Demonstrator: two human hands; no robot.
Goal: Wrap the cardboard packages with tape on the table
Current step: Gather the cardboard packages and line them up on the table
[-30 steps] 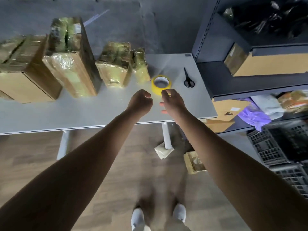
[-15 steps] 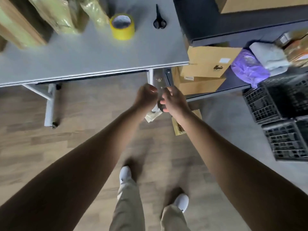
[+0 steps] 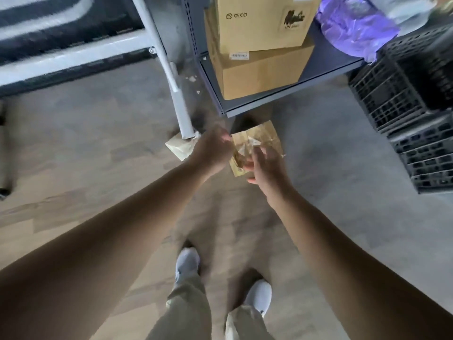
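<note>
The floor fills most of the view, with the bench frame at upper left and a shelf carrying two stacked boxes at upper right. Black crates stand to the right. Low by the shelf's corner lies a small package — the right hand curls onto its near side, the left hand reaches its left edge, fingers bent. Whether either grips it cannot be told.
</note>
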